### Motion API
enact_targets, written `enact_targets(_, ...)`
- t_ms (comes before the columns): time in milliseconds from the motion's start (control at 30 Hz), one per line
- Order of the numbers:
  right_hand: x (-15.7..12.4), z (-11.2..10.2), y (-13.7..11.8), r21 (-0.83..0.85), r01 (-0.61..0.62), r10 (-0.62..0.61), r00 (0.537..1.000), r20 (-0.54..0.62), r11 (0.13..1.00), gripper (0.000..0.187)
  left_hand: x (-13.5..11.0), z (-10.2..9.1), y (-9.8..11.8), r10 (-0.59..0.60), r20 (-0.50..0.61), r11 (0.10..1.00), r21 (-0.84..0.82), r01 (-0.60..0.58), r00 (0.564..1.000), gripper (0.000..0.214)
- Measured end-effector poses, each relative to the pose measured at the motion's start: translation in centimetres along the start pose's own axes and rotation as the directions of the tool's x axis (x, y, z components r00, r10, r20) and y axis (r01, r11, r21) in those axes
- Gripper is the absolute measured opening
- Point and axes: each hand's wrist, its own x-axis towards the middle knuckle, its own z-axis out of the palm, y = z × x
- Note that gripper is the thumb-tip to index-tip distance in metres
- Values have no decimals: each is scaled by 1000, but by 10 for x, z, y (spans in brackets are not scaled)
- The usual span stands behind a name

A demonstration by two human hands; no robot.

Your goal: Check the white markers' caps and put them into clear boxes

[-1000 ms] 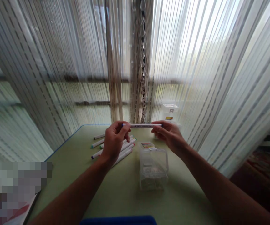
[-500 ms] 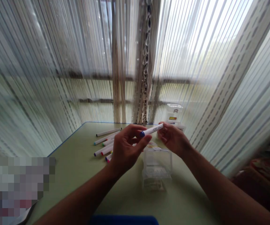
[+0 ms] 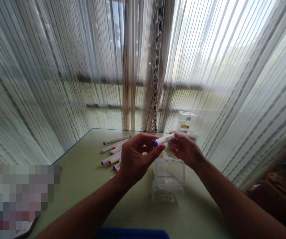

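A white marker with a blue end (image 3: pixel 163 140) is held above the table, tilted slightly up to the right. My left hand (image 3: pixel 139 154) pinches it near the blue end between thumb and fingers. At its other end, the fingers of my right hand (image 3: pixel 184 147) are closed on the marker's tip. Beneath my hands stands a clear plastic box (image 3: pixel 169 181) with its lid raised. Left of my left hand lie several white markers (image 3: pixel 111 157) with differently coloured ends, partly hidden by that hand.
The pale green table (image 3: pixel 78 186) has a blue edge. A second clear container (image 3: pixel 187 122) with a yellow and red label stands at the back right. Striped curtains (image 3: pixel 103 66) hang behind the table. A blue object (image 3: pixel 133 233) shows at the bottom edge.
The whole view has shifted slightly, so things appear a little further right. Both hands keep hold of the marker, which has barely moved between them.
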Motion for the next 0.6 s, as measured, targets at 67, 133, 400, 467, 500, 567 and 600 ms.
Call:
enact_targets(67,0,0,0,-5,-8,8,1000,-13,1000,24,-1,0,0,61,17,998,31,-61,998,21)
enact_targets(133,-2,0,1,-18,-16,16,1000,-20,1000,25,-2,-1,0,141,60,986,84,-146,988,23)
enact_targets(400,-6,5,-1,-147,-48,48,999,1,988,40,-2,-1,5,418,206,850,253,-461,885,26)
enact_targets(467,-6,5,-1,-181,-33,38,999,21,983,40,-1,-1,6,420,213,846,261,-465,882,27)
enact_targets(500,-5,5,-1,-193,-22,29,999,32,981,41,-1,-1,6,420,217,846,258,-467,881,29)
enact_targets(567,-5,4,0,-212,-4,15,999,49,977,43,0,-2,6,421,223,848,248,-468,879,32)
enact_targets(600,-4,3,0,-220,4,8,999,54,976,44,0,-2,6,421,221,850,243,-468,880,33)
